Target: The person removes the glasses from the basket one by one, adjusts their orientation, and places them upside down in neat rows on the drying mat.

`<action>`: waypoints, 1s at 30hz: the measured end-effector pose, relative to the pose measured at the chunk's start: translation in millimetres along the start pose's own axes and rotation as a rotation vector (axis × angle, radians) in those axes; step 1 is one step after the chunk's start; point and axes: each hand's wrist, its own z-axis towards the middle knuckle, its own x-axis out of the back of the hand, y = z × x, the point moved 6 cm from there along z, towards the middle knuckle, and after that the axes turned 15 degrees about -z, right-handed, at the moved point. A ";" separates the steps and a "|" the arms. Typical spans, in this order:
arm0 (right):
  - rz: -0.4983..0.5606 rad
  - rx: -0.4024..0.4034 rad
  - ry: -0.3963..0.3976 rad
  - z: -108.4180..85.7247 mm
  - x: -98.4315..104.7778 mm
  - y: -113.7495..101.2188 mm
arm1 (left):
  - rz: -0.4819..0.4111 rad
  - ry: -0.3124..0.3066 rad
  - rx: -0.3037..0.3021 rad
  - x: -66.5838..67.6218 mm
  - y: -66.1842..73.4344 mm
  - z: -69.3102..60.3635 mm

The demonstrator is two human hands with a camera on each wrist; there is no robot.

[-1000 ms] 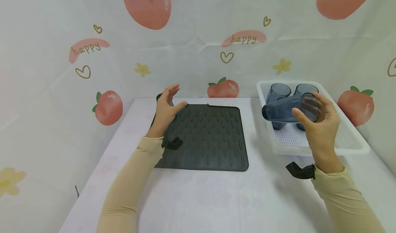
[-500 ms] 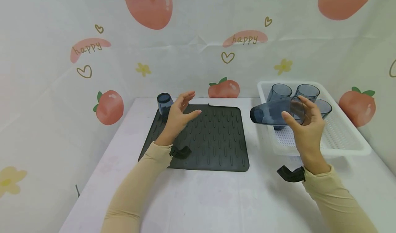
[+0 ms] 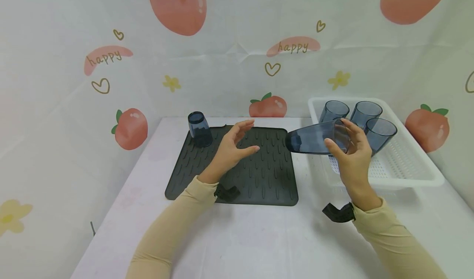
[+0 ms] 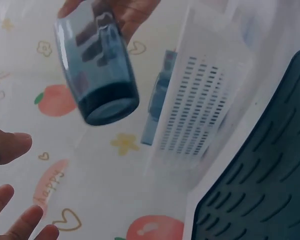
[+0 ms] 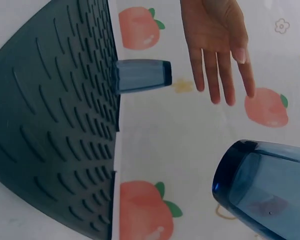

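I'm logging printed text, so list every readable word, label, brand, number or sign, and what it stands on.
"happy": left pink streak on the backdrop, head view.
"happy": right pink streak on the backdrop, head view.
"happy": tilted pink streak, left wrist view; cannot tell whether it repeats one above.
None that I can read on the glasses, basket or mat.

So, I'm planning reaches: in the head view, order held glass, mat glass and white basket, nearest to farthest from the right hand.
1. Held glass, in the right hand.
2. White basket, on the right, partly behind the hand.
3. Mat glass, far left.
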 end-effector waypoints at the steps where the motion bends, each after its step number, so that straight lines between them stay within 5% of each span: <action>1: 0.000 -0.005 -0.003 -1.0 -1.5 -0.1 | 0.003 -0.007 0.003 -3.1 -0.9 -0.2; 13: 0.017 -0.024 -0.055 -10.9 -19.5 0.6 | 0.018 -0.088 0.039 -32.6 -9.3 -2.8; 30: 0.052 -0.043 -0.107 -21.2 -34.8 2.4 | -0.053 -0.134 0.065 -50.2 -24.9 -3.4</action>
